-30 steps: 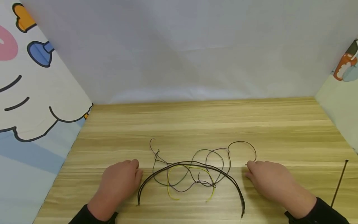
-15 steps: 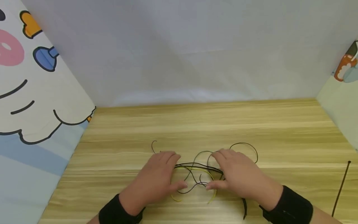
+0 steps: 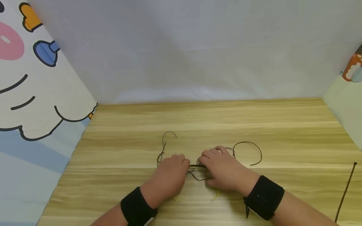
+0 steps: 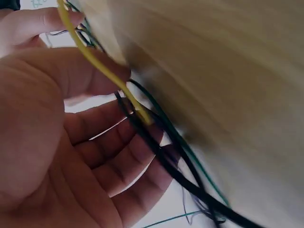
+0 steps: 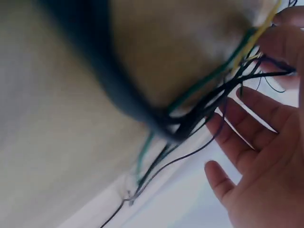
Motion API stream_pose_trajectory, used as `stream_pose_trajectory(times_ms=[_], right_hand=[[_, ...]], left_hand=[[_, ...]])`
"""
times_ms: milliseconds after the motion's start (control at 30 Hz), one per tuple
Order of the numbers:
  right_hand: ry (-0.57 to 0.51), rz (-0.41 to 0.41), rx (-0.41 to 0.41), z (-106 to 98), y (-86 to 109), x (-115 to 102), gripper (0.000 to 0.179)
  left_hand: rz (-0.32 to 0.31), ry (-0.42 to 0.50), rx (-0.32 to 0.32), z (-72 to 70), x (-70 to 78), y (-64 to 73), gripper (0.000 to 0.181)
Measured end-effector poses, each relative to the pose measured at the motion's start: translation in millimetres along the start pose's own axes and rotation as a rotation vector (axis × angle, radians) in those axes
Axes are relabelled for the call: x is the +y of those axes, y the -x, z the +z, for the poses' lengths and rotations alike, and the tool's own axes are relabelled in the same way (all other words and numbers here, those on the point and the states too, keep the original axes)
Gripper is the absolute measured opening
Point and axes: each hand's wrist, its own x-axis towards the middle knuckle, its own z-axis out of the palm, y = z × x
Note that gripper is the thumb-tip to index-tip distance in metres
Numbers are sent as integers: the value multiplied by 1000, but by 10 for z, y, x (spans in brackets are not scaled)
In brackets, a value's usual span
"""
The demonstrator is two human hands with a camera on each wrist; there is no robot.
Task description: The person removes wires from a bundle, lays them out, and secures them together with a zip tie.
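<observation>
A loose tangle of thin wires (image 3: 197, 165) lies between my hands in the middle of the table. My left hand (image 3: 167, 175) curls its fingers round the left side of the bundle. In the left wrist view a yellow wire (image 4: 102, 69) crosses my thumb, with black wires (image 4: 178, 175) and a green wire (image 4: 156, 102) over the fingers. My right hand (image 3: 222, 169) bends round the right side, its thumb below. The right wrist view shows green (image 5: 194, 88) and black wires passing between thumb and loosely bent fingers. Much of the bundle is hidden under both hands.
The wood-grain table (image 3: 209, 119) ends at a pale back wall (image 3: 198, 47). A thin dark straight piece (image 3: 346, 193) lies at the right. One wire loop (image 3: 247, 142) sticks out beyond my right hand, and a tangled end (image 3: 161, 153) beyond my left. A cartoon-printed panel (image 3: 31, 122) stands left.
Both hands have moved inward from the two sides onto the wires, and their fingers have curled round them. The tangled left end has shifted right and away, and the bundle is drawn together.
</observation>
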Motion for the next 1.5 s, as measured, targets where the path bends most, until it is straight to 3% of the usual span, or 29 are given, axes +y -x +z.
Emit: stream_pose_trajectory(times_ms=[200, 400, 500, 733, 1000, 1233, 1500], right_hand=[[-9, 101, -38, -7, 46, 98, 25], [-1, 180, -46, -29, 154, 235, 24], [-11, 182, -37, -34, 199, 305, 24], [-127, 189, -53, -65, 295, 455, 25], [-247, 268, -129, -168, 451, 624, 28], [-266, 292, -164, -223, 586, 758, 31], [-254, 331, -189, -239, 640, 766, 30]], left_hand=[[-84, 55, -61, 49, -70, 16, 7], [-94, 23, -20, 50, -158, 28, 5], [-105, 19, 5, 19, -220, 55, 4], [-100, 66, 35, 33, -321, 95, 4], [-107, 49, 22, 60, -342, 90, 5], [-96, 26, 33, 63, -336, 92, 5], [-88, 27, 34, 52, -319, 89, 6]])
